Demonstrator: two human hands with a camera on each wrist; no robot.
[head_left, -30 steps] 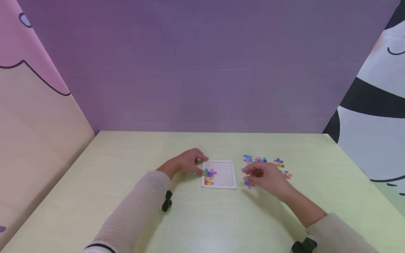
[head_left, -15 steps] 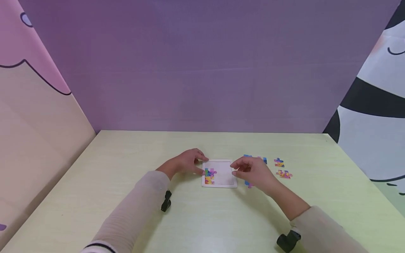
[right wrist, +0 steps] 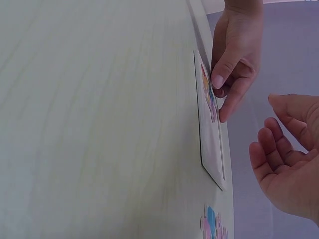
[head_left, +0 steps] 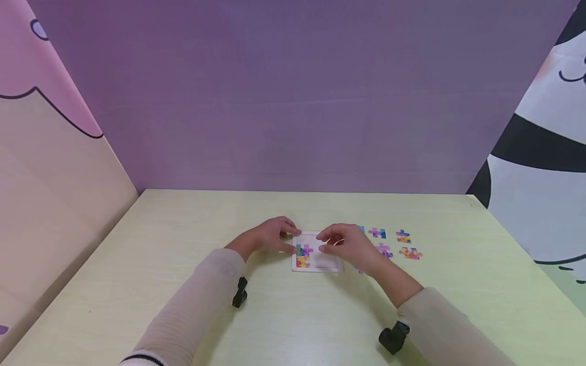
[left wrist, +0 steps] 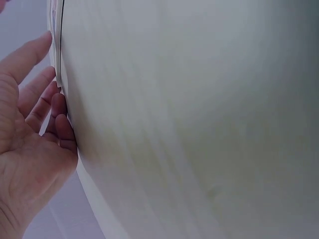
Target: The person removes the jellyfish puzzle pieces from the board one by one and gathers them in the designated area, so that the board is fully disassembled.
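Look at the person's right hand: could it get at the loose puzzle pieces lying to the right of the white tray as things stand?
Probably yes. The right hand hovers open and empty over the tray, and the loose puzzle pieces lie flat on the table just to its right. Nothing stands between them.

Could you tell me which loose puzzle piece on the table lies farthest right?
The pink-and-yellow jigsaw piece, near the table's right side; the other loose pieces lie left of it.
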